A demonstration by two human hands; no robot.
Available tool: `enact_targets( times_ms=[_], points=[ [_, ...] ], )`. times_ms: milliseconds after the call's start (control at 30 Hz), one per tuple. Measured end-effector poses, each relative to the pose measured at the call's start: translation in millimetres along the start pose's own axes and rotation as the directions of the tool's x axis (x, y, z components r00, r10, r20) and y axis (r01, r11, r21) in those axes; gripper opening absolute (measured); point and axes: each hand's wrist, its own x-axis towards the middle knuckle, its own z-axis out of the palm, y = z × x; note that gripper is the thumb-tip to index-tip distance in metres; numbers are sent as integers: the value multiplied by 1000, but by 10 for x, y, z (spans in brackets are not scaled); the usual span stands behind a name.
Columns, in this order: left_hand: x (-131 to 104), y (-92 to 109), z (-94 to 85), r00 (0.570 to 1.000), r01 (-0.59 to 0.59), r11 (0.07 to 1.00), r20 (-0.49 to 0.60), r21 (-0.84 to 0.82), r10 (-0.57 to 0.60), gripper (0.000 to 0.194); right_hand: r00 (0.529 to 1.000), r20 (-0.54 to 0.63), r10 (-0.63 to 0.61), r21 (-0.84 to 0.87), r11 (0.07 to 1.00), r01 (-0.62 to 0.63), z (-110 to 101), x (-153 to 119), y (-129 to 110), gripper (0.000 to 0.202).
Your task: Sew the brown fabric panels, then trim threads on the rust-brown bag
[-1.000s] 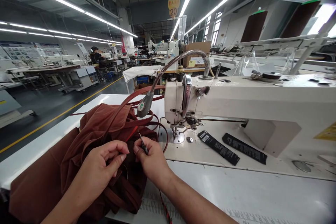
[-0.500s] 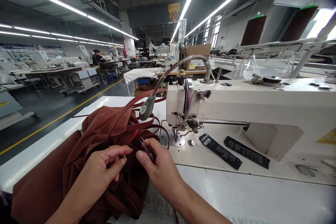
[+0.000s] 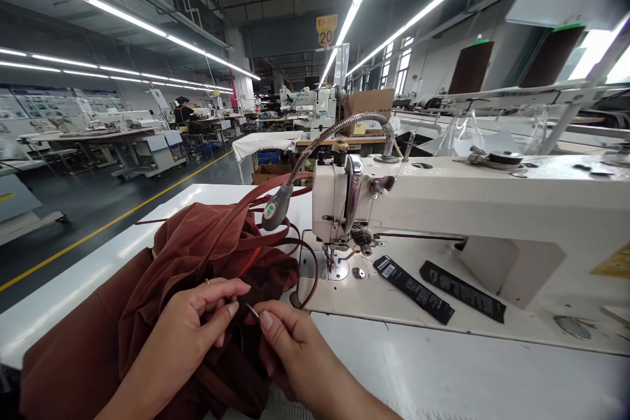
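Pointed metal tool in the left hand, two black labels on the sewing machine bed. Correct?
Wrong hand: the head view shows the pointed metal tool in the right hand, not the left hand. The two black labels do lie on the sewing machine bed.

Two bare hands, one left hand (image 3: pixel 184 331) and one right hand (image 3: pixel 298 344); one slender, pointed metal tool (image 3: pixel 252 312); one heap of reddish-brown fabric (image 3: pixel 123 315); one white foreground sewing machine (image 3: pixel 443 193); one grey gooseneck lamp (image 3: pixel 278 207); two black printed label strips (image 3: pixel 413 290); two dark brown, green-topped thread cones (image 3: pixel 471 68); one distant dark-clothed person (image 3: pixel 184 112).
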Motion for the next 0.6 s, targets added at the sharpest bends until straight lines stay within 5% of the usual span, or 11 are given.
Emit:
enact_targets(
  times_ms=[600],
  points=[
    [-10, 3, -5, 1000, -13, 999, 7, 34, 13, 39, 992, 4, 122, -26, 992, -122, -45, 29, -100, 23]
  ],
)
